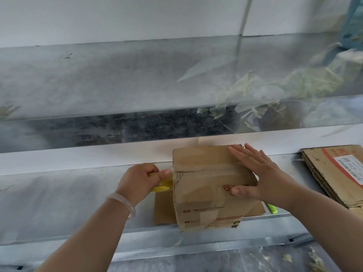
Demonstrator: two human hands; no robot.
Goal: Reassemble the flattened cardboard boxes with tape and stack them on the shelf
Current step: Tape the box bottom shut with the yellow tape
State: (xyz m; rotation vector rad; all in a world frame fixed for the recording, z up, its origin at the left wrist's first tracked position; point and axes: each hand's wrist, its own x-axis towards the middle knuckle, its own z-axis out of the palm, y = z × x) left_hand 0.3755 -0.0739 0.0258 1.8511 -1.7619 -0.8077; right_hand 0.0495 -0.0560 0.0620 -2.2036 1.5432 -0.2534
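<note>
A brown cardboard box (204,185) stands upright on the metal shelf (59,203), its top flaps closed with a strip of clear tape across the seam. My left hand (139,179) grips a yellow tape roll (162,186) against the box's left edge. On the right half of the box top, my right hand (261,173) presses flat with straight fingers, the thumb lying over the front flap. Under the box lies a flat piece of cardboard (163,209).
A stack of flattened cardboard boxes (334,173) lies at the right on the same shelf. A green marker (272,208) rests beside the box. Crumpled clear plastic (265,91) sits on the upper shelf at right. Scraps litter the lowest level.
</note>
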